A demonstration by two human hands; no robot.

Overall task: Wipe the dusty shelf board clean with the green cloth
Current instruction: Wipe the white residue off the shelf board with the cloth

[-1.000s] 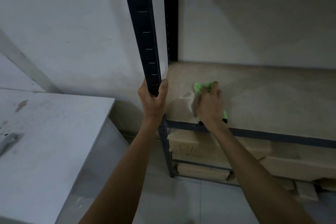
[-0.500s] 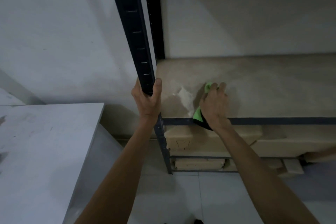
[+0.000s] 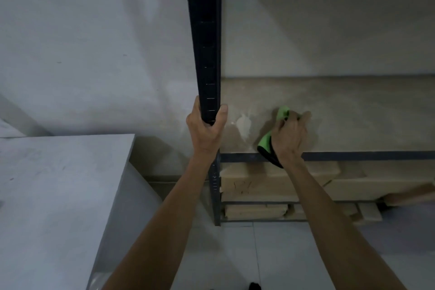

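Head view: the left grip (image 3: 204, 129) is wrapped around the black upright post (image 3: 207, 42), which runs up to 12 o'clock. The right grip (image 3: 288, 139) holds the green cloth (image 3: 264, 142) bunched under its palm against the shelf board (image 3: 353, 113) at 3 o'clock from the post, one end hanging over the front rail (image 3: 364, 156). A pale patch (image 3: 243, 125) lies between the grips. Wooden blocks (image 3: 259, 183) sit below at 5 o'clock.

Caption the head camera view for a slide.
Right hand holds green cloth against shelf board; left hand grips the black upright.
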